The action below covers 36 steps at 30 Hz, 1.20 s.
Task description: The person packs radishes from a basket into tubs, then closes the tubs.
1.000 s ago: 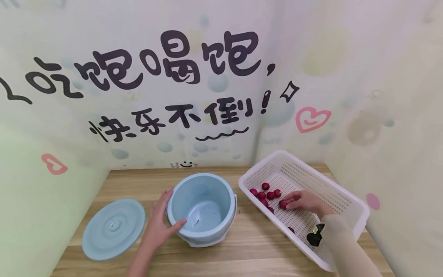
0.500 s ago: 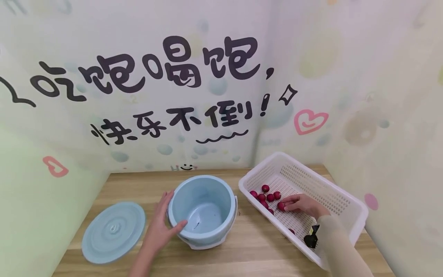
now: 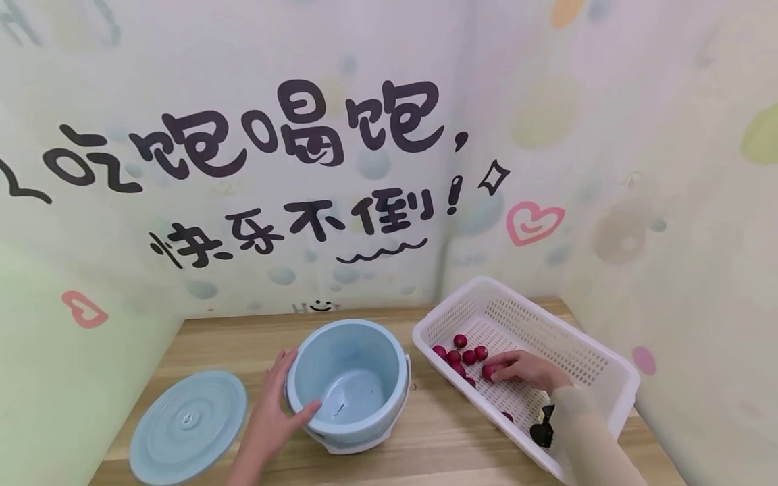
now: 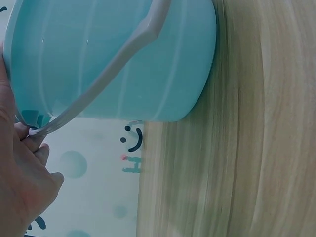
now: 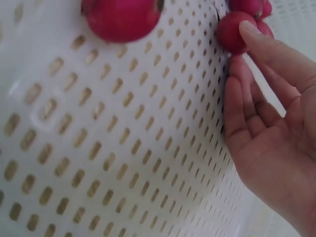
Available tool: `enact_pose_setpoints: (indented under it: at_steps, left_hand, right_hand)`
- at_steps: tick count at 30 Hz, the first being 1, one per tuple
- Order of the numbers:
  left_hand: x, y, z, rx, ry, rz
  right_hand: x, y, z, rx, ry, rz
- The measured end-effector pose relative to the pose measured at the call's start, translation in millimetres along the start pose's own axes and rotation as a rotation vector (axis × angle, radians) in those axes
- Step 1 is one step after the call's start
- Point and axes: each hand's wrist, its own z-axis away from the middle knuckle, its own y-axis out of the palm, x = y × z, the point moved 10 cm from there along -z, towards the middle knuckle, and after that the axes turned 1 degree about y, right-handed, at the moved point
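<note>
My left hand (image 3: pixel 273 412) grips the light blue bucket (image 3: pixel 316 368) by its left side, thumb hooked over the rim and fingers outside. In the left wrist view its fingers lie near the end of the pale handle (image 4: pixel 98 89). My right hand (image 3: pixel 525 370) reaches into the white plastic basket (image 3: pixel 571 326) and pinches a red radish (image 3: pixel 489 372). From the right wrist, the thumb shows on that radish (image 5: pixel 231 33), with the fingers partly behind it. Several other radishes (image 3: pixel 454 357) lie together at the basket's left end.
A round blue lid (image 3: pixel 188 422) lies on the wooden table (image 3: pixel 425 432) left of the bucket. A black object (image 3: pixel 541 426) is in the basket by the right sleeve, near another radish (image 3: pixel 507 417). Printed fabric walls (image 3: pixel 389 283) enclose the table's back and sides.
The head view has tilted up a little, so the scene sits lower. My right fingers have closed in on the radish. My left hand stays on the bucket.
</note>
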Motion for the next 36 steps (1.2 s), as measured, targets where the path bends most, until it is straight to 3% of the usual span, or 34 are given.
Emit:
enact_pose_setpoints:
  at_steps: [7, 13, 28, 32, 36]
  left_hand:
    - [0.9, -6.3, 4.6, 0.011, -0.022, -0.006]
    - [-3.0, -12.6, 4.9, -0.003, 0.004, -0.025]
    - [-1.8, -7.9, 6.1, -0.042, 0.048, -0.034]
    - [-2.0, -4.0, 3.4, -0.044, 0.052, -0.024]
    - [0.8, -0.4, 0.5, -0.012, 0.007, -0.015]
  right_hand:
    - [1, 9, 1, 0.005, -0.013, -0.002]
    - [0, 6, 2, -0.017, -0.040, -0.020]
    - [3, 4, 6, -0.044, -0.030, 0.022]
    - [-1, -4, 4, -0.039, -0.024, -0.002]
    - [-6, -8, 2, -0.014, -0.016, -0.087]
